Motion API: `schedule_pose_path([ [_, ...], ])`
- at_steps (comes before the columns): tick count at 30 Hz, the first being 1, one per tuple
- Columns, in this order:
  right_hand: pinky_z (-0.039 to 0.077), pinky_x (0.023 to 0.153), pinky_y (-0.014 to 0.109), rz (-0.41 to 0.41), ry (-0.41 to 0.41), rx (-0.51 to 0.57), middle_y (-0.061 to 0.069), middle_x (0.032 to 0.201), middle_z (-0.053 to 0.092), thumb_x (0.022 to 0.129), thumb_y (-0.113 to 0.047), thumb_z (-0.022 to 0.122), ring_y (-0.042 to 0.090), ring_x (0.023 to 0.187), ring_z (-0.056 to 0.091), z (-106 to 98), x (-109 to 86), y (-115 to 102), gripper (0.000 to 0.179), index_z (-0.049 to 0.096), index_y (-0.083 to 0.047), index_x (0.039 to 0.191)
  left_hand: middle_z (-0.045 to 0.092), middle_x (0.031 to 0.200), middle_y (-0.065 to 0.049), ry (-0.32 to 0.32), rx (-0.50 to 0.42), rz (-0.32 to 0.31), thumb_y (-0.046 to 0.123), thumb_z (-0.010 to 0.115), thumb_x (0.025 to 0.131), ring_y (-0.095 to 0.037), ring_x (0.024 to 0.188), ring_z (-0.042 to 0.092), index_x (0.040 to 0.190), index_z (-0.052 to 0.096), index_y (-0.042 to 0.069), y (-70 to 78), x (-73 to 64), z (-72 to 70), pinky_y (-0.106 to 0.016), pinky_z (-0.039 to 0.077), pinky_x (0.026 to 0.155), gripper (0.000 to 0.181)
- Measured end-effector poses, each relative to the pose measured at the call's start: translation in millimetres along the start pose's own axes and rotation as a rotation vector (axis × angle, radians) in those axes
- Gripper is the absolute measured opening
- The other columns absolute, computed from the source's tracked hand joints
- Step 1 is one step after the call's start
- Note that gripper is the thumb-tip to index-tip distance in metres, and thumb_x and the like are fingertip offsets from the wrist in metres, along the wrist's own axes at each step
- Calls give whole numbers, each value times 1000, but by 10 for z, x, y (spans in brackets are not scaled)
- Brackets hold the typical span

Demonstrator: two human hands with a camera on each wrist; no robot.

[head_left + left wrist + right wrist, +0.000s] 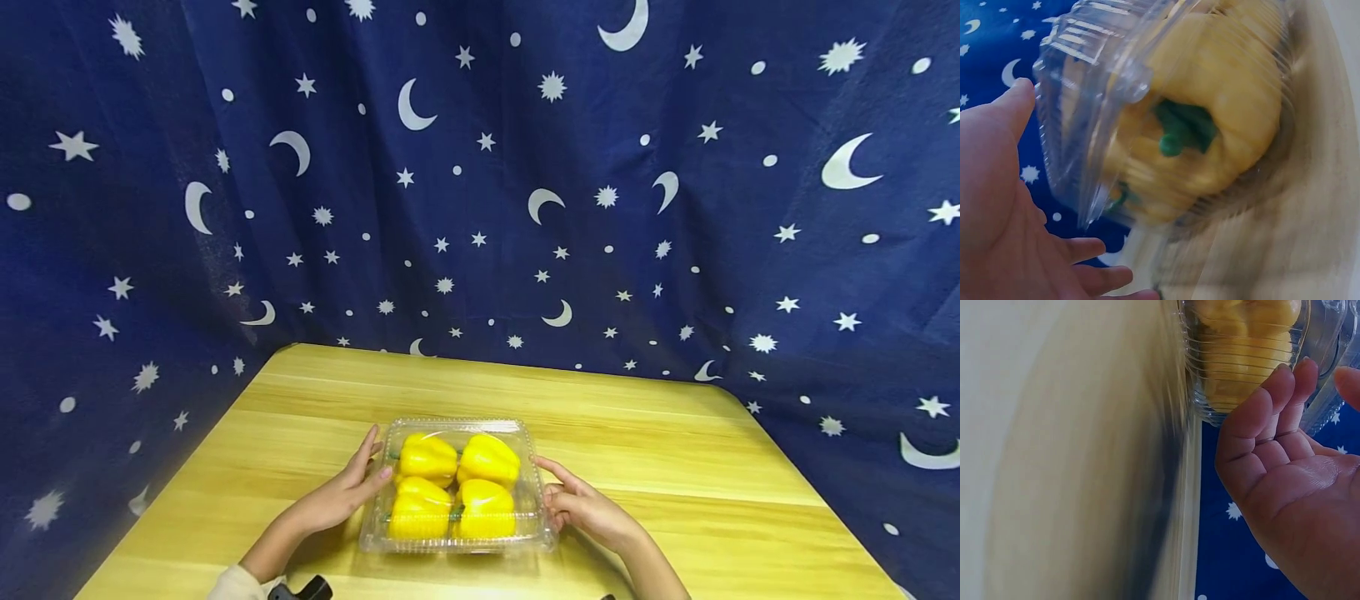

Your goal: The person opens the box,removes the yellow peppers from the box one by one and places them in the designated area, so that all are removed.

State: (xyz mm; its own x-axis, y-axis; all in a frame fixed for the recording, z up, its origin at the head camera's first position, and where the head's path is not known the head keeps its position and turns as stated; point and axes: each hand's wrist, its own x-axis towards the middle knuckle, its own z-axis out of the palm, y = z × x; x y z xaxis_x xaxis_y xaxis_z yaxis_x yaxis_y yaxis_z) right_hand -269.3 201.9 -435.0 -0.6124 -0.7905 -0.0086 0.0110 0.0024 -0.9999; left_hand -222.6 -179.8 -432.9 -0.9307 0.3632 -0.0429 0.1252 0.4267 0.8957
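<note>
A clear plastic clamshell box [531,521] with a ribbed rim sits on the table, its lid down. Inside lie several yellow bell peppers [489,460] with green stems, in two rows. At the box's left side is my left hand [337,498], fingers straight and spread; in the left wrist view its thumb tip overlaps the lid edge. My right hand [591,510] is at the opposite side, index finger stretched to the rim and the other fingers loosely bent. In the right wrist view those bent fingertips [1282,374] are right by the ribbed wall. Neither hand grips anything.
The light wooden table [660,442] extends behind and to both sides of the box. A dark blue curtain [480,208] with white moons and stars hangs around its back and sides. A black device [311,588] is at the left wrist, by a pale sleeve [242,583].
</note>
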Motion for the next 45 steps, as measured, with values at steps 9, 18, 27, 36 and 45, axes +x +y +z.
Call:
schedule_pose_path([
  [9,42,65,18,2,7,-10,-8,80,50,93,-5,42,3,68,46,29,0,-22,67,-2,2,143,7,145,-35,-71,43,-18,34,31,100,-55,130,12,145,-4,-1,-69,-246,-130,-65,20,101,66],
  [18,41,65,19,16,7,-10,-8,78,49,93,-6,42,4,67,45,31,-14,-24,67,-3,2,143,14,145,-34,-109,61,79,28,41,98,-53,130,19,145,5,-3,-132,-332,-70,-62,27,99,66],
  [27,43,64,18,29,27,-21,-8,79,47,91,-5,43,3,67,46,48,-16,-2,68,-1,1,143,14,149,-24,-155,82,95,32,68,81,-45,134,15,145,-10,7,-165,-340,-10,-62,21,102,104],
  [36,43,65,18,37,52,-48,-7,79,46,90,-5,44,3,68,46,50,5,-55,68,2,0,144,8,144,-35,-147,8,130,22,70,80,-51,131,17,143,-19,7,-99,-351,48,-25,32,101,110],
  [45,42,65,18,30,40,-22,-8,78,46,90,-4,43,3,68,45,71,-8,-43,69,0,0,143,-3,144,-37,-169,-49,67,23,63,87,-55,131,8,142,-24,15,-162,-338,101,-65,23,99,103],
])
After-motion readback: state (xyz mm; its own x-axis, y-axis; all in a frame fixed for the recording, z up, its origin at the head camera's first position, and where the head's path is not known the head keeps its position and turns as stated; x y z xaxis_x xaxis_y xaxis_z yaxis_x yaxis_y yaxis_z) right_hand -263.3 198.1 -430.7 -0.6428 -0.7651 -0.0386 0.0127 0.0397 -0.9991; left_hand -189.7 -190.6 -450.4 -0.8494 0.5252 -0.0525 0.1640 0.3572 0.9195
